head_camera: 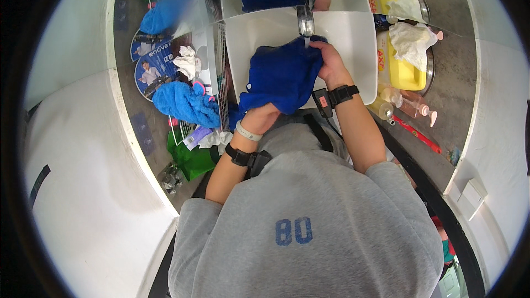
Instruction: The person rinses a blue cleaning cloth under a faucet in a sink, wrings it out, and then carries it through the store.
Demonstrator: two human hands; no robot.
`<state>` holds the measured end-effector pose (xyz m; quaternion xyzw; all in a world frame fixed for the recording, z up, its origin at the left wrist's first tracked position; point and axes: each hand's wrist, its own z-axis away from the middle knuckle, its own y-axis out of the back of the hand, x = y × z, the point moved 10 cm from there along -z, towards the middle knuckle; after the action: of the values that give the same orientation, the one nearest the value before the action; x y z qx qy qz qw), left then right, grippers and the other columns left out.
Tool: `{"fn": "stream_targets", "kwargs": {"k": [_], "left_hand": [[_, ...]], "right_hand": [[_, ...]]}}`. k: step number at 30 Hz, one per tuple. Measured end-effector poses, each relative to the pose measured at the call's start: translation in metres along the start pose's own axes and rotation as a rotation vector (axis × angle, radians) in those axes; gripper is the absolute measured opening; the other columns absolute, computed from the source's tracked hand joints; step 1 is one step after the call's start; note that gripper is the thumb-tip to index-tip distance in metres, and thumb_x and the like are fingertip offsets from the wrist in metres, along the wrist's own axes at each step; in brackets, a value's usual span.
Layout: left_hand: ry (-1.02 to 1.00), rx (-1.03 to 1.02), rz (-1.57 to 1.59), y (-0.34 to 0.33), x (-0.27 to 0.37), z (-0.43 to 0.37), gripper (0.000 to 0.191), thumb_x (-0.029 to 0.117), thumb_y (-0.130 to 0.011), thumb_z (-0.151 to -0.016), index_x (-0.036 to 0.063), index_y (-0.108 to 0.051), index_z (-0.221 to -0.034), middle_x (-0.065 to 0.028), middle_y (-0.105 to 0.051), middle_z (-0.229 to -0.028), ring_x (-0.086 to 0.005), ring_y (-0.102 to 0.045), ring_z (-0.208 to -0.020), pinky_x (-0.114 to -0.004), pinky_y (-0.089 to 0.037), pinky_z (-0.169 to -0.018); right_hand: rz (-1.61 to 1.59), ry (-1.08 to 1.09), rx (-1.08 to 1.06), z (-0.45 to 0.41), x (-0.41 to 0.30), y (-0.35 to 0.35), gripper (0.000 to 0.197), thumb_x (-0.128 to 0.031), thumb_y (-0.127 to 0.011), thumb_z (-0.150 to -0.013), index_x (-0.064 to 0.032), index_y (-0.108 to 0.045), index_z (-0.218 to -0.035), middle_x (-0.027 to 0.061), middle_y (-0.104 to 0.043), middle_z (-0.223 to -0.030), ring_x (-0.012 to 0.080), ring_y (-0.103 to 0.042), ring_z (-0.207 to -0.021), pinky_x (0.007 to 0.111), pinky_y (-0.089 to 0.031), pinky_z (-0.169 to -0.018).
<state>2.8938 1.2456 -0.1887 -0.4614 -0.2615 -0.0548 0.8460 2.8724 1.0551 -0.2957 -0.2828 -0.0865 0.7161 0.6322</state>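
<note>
A dark blue cloth garment [281, 72] with small white buttons is spread over the white sink basin [352, 62]. Its upper edge lies beneath the metal faucet [306, 22], where a thin stream of water meets the cloth. My right hand [328, 60] grips the upper right edge close to the spout, thumb and fingers on the fabric. Under the near left part is my left hand [263, 118], its fingers covered by the cloth, so its grip is hidden. A mirror behind the basin repeats the garment and hands.
Left of the sink stand a wire rack [222, 78], a bright blue towel [186, 103], crumpled tissue [188, 63] and a green bag [192, 155]. To the right are a yellow tissue box [408, 75], pump bottles [414, 103] and a red tube-like stick [416, 133] on the grey counter [453, 82].
</note>
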Motion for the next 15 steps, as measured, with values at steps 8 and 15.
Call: {"fn": "stream_targets", "kwargs": {"k": [8, 15], "left_hand": [[-0.018, -0.018, -0.003, 0.031, 0.014, -0.041, 0.069, -0.011, -0.056, -0.077, 0.0023, -0.048, -0.144, -0.0115, -0.058, -0.139, -0.0283, -0.056, -0.127, -0.042, -0.042, -0.111], [0.063, -0.084, 0.308, 0.012, 0.013, -0.081, 0.07, -0.006, -0.051, -0.076, -0.002, -0.046, -0.145, -0.0145, -0.054, -0.146, -0.0311, -0.048, -0.138, -0.046, -0.033, -0.119]], "right_hand": [[0.235, 0.096, -0.211, 0.032, -0.014, -0.032, 0.051, 0.013, -0.064, -0.083, -0.0074, -0.055, -0.129, 0.011, -0.067, -0.115, 0.0281, -0.068, -0.106, 0.041, -0.058, -0.091], [0.26, 0.353, -0.213, 0.056, -0.049, -0.023, 0.082, 0.023, -0.064, -0.075, -0.0175, -0.041, -0.142, 0.0104, -0.059, -0.129, 0.0283, -0.064, -0.114, 0.041, -0.057, -0.094]]}}
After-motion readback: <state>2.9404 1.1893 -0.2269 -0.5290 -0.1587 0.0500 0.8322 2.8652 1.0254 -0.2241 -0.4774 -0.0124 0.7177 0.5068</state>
